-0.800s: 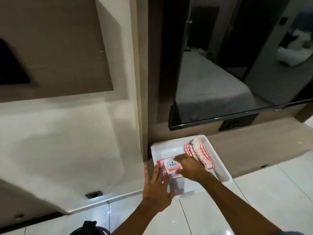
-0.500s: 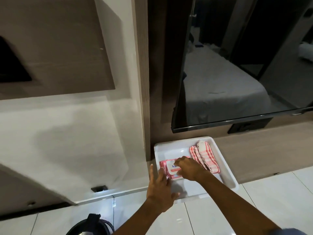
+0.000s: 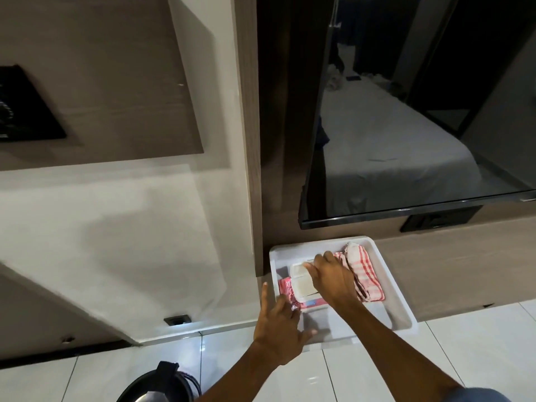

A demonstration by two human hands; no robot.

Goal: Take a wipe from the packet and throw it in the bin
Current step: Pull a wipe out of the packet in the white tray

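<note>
A pink wipe packet (image 3: 285, 290) lies in the left part of a white tray (image 3: 401, 311) on the floor. Its white lid flap (image 3: 300, 269) is lifted open, and pale wipes show in the opening (image 3: 303, 288). My right hand (image 3: 330, 275) pinches the edge of that flap from above. My left hand (image 3: 278, 323) presses on the packet's near left corner, with the index finger raised. The black rim of a bin (image 3: 162, 385) shows at the bottom edge, left of my left arm.
A red-and-white striped cloth (image 3: 364, 274) lies in the tray, right of the packet. The tray stands against a wooden wall panel (image 3: 452, 268) under a black television (image 3: 406, 140). A glossy white tiled floor (image 3: 362, 372) spreads in front.
My right hand has peeled the packet's lid flap up and back, uncovering the wipes. My left hand stayed on the packet's corner. The camera came closer.
</note>
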